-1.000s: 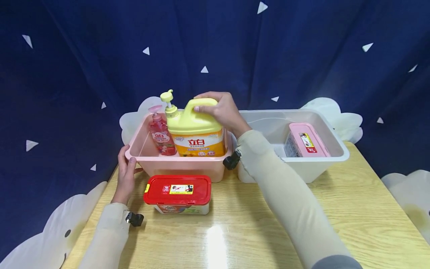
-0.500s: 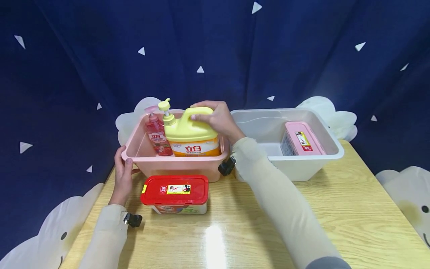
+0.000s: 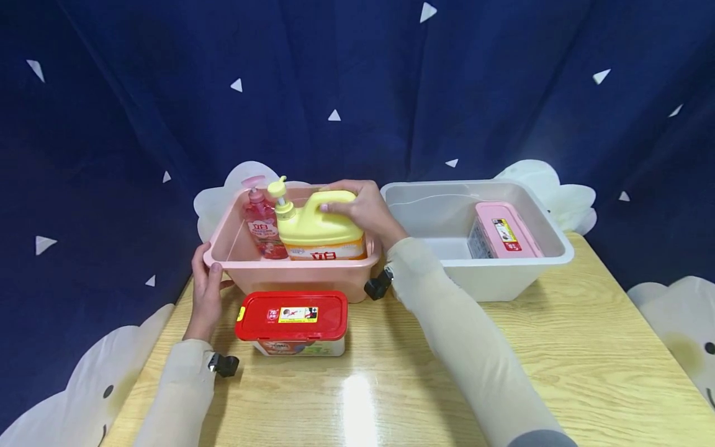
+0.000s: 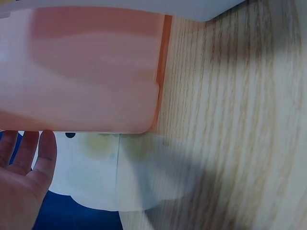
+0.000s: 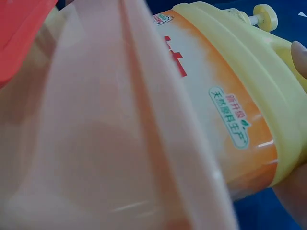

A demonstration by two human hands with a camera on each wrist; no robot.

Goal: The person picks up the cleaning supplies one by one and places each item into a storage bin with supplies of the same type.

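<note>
My right hand [image 3: 365,208] grips the handle of a yellow pump jug of detergent [image 3: 321,226], its fingers through the handle opening. The jug's lower part is inside the pink bin [image 3: 296,266], hidden behind the front wall. Beside it in the bin stands a red pump bottle [image 3: 264,226] with a pink top. My left hand [image 3: 206,298] touches the bin's left front corner. In the left wrist view, the fingers [image 4: 46,155] are straight, with their tips right at the bin's edge. The right wrist view shows the jug's label [image 5: 216,100] just behind the pink rim.
A tub with a red lid [image 3: 293,315] stands on the wooden table [image 3: 436,385] in front of the pink bin. At the right is a white bin [image 3: 480,273] holding a pink-lidded box [image 3: 505,231]. A dark blue curtain [image 3: 368,81] hangs behind.
My right hand has lowered the yellow jug deeper into the pink bin, so less of its label shows above the rim. The left hand stays at the bin's corner.
</note>
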